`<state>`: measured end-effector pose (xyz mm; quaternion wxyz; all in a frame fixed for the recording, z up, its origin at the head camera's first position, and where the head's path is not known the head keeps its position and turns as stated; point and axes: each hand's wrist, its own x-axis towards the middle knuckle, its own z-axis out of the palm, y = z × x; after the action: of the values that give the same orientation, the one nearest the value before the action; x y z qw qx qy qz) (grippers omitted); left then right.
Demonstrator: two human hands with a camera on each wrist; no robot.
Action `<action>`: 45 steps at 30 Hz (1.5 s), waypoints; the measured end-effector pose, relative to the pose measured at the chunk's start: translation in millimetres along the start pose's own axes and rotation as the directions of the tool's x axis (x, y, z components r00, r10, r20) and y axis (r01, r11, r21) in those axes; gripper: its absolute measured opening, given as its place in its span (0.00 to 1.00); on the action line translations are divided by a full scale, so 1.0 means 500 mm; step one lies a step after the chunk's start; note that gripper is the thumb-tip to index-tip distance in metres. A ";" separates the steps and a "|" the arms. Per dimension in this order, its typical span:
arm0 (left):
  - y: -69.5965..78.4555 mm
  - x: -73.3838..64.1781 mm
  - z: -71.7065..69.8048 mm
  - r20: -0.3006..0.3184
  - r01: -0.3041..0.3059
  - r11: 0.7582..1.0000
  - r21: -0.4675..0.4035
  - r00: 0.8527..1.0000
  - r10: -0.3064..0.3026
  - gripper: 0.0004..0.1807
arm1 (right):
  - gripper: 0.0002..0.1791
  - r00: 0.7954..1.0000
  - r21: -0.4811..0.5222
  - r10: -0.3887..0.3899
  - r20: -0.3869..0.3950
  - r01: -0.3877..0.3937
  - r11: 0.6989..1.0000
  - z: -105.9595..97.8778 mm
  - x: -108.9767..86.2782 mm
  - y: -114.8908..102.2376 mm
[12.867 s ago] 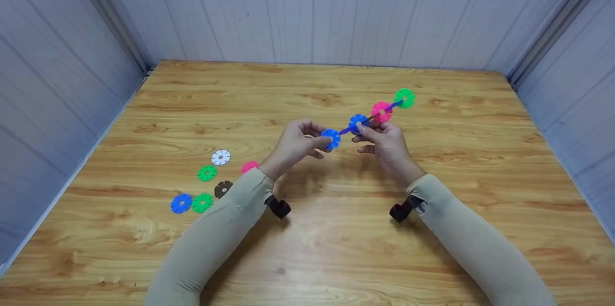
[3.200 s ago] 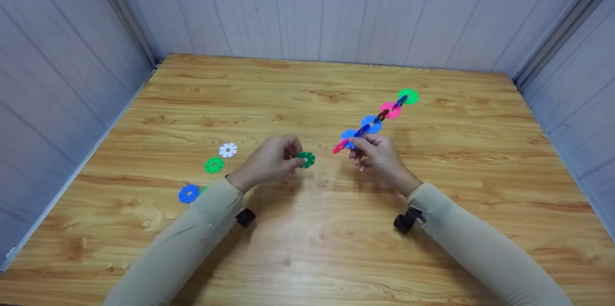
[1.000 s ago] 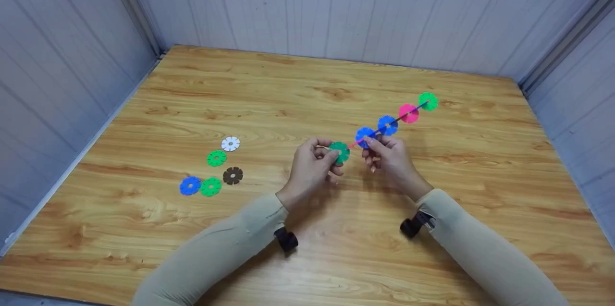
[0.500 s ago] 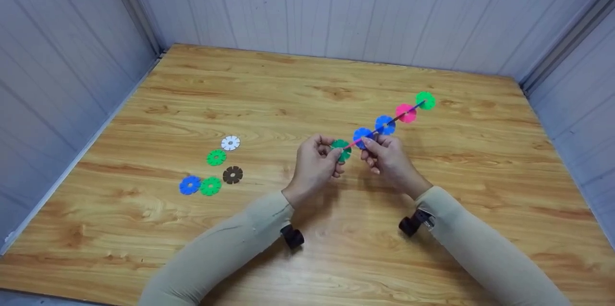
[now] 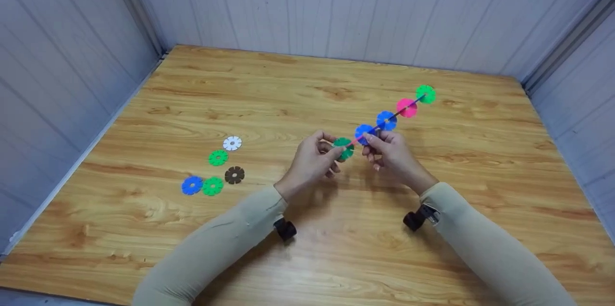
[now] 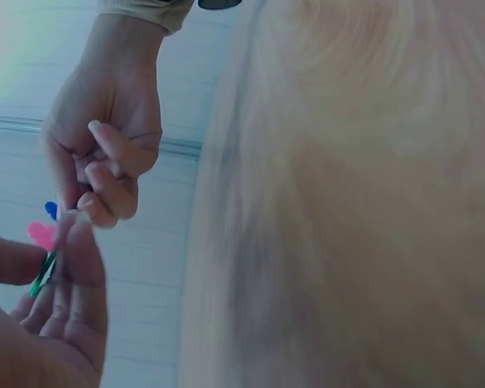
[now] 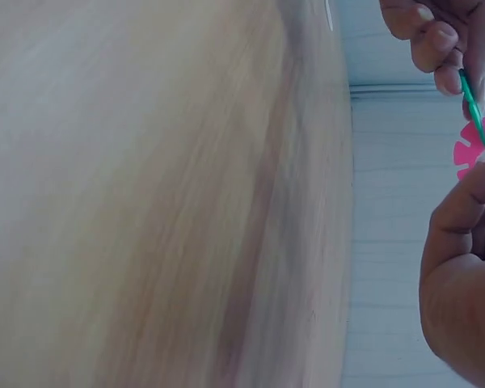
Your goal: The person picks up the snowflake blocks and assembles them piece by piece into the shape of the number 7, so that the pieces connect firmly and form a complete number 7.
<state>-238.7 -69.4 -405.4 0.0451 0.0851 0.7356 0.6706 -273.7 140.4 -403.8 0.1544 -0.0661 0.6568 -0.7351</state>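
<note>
Between thumb and fingers my left hand (image 5: 312,162) pinches a dark green notched disc (image 5: 343,148). That disc meets a pink notched disc (image 7: 472,149), which shows edge-on in the head view and is the near end of a chain. My right hand (image 5: 396,154) pinches the chain at a blue disc (image 5: 363,134). Beyond it the chain runs up and right through another blue disc (image 5: 387,120), a pink disc (image 5: 407,107) and a light green disc (image 5: 425,94), with edge-on discs linking them. In the left wrist view the green disc lies between thumb and fingers.
Loose notched discs lie on the wooden table (image 5: 307,258) at the left: a white one (image 5: 232,143), two green ones (image 5: 218,157), a brown one (image 5: 234,175) and a blue one (image 5: 192,185). Panelled walls (image 5: 307,8) enclose the table at the back and sides.
The pink and dark green discs were added at the chain's near end since the oldest frame. My left hand brought the green disc rightward to it; lately both hands have barely moved.
</note>
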 end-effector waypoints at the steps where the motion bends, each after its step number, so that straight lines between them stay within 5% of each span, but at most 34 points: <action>1: 0.001 -0.002 -0.011 0.005 -0.014 0.996 0.092 1.000 0.014 0.10 | 0.11 1.000 0.004 0.002 0.001 -0.002 1.000 -0.001 0.000 0.000; 3: 0.002 -0.008 -0.040 0.024 -0.064 0.940 0.334 0.998 0.059 0.14 | 0.12 1.000 0.017 0.010 -0.001 -0.010 1.000 -0.002 0.002 0.001; 4: 0.004 -0.013 -0.058 0.038 -0.085 0.881 0.466 0.996 0.076 0.18 | 0.12 1.000 0.024 0.013 -0.003 -0.013 1.000 -0.004 0.003 0.001; 6: 0.004 -0.025 -0.103 0.067 -0.100 0.714 0.693 0.995 0.074 0.28 | 0.12 1.000 0.037 0.015 -0.014 -0.015 0.999 -0.006 0.004 0.002; 8: -0.001 -0.041 -0.154 0.088 -0.082 0.528 0.845 0.996 0.013 0.37 | 0.12 1.000 0.043 0.013 -0.020 -0.012 0.999 -0.007 0.004 0.002; 9: -0.004 -0.050 -0.181 0.078 -0.050 0.457 0.888 0.996 -0.042 0.40 | 0.12 1.000 0.044 0.007 -0.020 -0.006 0.999 -0.007 0.003 0.001; 11: -0.018 -0.068 -0.231 0.017 0.053 0.367 0.929 0.983 -0.184 0.46 | 0.11 1.000 0.047 -0.004 -0.023 0.005 0.999 -0.007 0.001 -0.001; 13: -0.034 -0.085 -0.271 -0.064 0.165 0.323 0.932 0.952 -0.300 0.50 | 0.11 1.000 0.053 -0.007 -0.024 0.009 0.999 -0.008 -0.005 -0.006; 16: -0.060 -0.106 -0.306 -0.146 0.287 0.344 0.894 0.912 -0.383 0.53 | 0.11 1.000 0.047 -0.009 -0.030 0.010 0.999 -0.010 -0.016 -0.019; 19: -0.084 -0.117 -0.319 -0.145 0.265 0.381 0.886 0.938 -0.316 0.52 | 0.11 0.999 0.051 -0.020 -0.045 0.022 0.998 -0.008 -0.027 -0.035; 21: -0.097 -0.109 -0.319 -0.124 0.216 0.385 0.897 0.961 -0.248 0.49 | 0.11 0.998 0.061 -0.032 -0.048 0.035 0.998 -0.009 -0.034 -0.046; 24: -0.105 -0.071 -0.313 -0.080 0.144 0.355 0.924 0.979 -0.189 0.45 | 0.12 0.998 0.069 -0.045 -0.046 0.048 0.996 -0.008 -0.043 -0.057; 29: -0.103 0.029 -0.274 0.020 0.057 0.321 0.945 0.972 -0.233 0.43 | 0.11 0.998 0.039 -0.052 -0.042 0.054 0.998 -0.009 -0.054 -0.057; 34: -0.093 0.103 -0.222 0.143 -0.032 0.332 0.943 0.938 -0.316 0.45 | 0.11 0.999 0.012 -0.029 -0.033 0.029 1.000 -0.012 -0.052 -0.037; 39: -0.077 0.125 -0.220 0.157 -0.006 0.370 0.929 0.913 -0.378 0.46 | 0.12 1.000 -0.020 -0.005 -0.024 0.005 1.000 -0.015 -0.036 -0.010; 45: -0.065 0.122 -0.257 0.101 0.022 0.426 0.904 0.959 -0.266 0.41 | 0.13 1.000 -0.082 -0.003 -0.030 0.000 0.997 -0.036 -0.015 -0.002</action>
<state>-324.0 -186.6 -422.6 0.1351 0.1088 0.9720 0.1584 -271.9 159.7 -404.4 0.1411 -0.0616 0.6887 -0.7085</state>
